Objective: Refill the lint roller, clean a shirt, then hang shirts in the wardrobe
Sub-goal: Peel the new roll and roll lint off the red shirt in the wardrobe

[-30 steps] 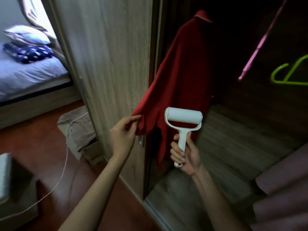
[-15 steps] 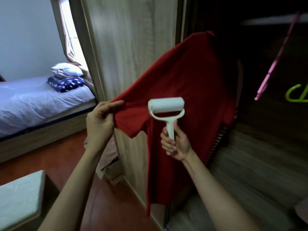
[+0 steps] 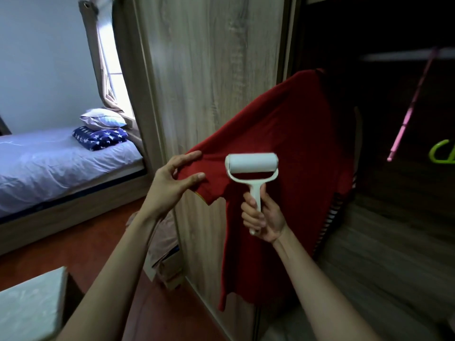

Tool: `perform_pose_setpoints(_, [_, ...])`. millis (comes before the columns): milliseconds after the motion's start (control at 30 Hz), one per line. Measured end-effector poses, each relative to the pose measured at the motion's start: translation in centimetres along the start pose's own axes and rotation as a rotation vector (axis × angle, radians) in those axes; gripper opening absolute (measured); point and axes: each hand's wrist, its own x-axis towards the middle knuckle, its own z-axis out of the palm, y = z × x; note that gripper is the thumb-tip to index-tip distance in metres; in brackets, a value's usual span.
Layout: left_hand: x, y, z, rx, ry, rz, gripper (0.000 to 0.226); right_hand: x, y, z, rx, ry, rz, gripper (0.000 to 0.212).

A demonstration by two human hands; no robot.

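Red shirt point(image 3: 295, 134) mostly hides, perhaps, striped garment point(image 3: 331, 214).

A home bedroom is shown: a made bed point(image 3: 61, 163) with pillows point(image 3: 102, 118) at left, a wooden wardrobe point(image 3: 209, 70) at center.

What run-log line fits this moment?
phase: shirt cleaning | left hand: pinches red shirt sleeve | right hand: grips lint roller handle | roller head: before shirt front
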Motion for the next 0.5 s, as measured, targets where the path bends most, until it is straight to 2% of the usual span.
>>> perform_pose_setpoints(167, [-0.1, 0.0, -0.4, 0.005, -0.071, -0.019, 0.046, 2.8, -4.6, 2.5, -0.077, -0.032, -0.112, 0.042])
perform_pose_setpoints(367, [-0.6, -0.5, -0.3, 0.100, -0.094, 0.002, 0.040, -0.2, 1.2, -0.3, -0.024, 0.050, 0.015, 0.043])
perform_pose_setpoints(500, [-0.6, -0.6, -0.1, 0.129, -0.090, 0.010, 0.039, 2.4, -3.4, 2.0, -0.097, -0.016, -0.029, 0.042])
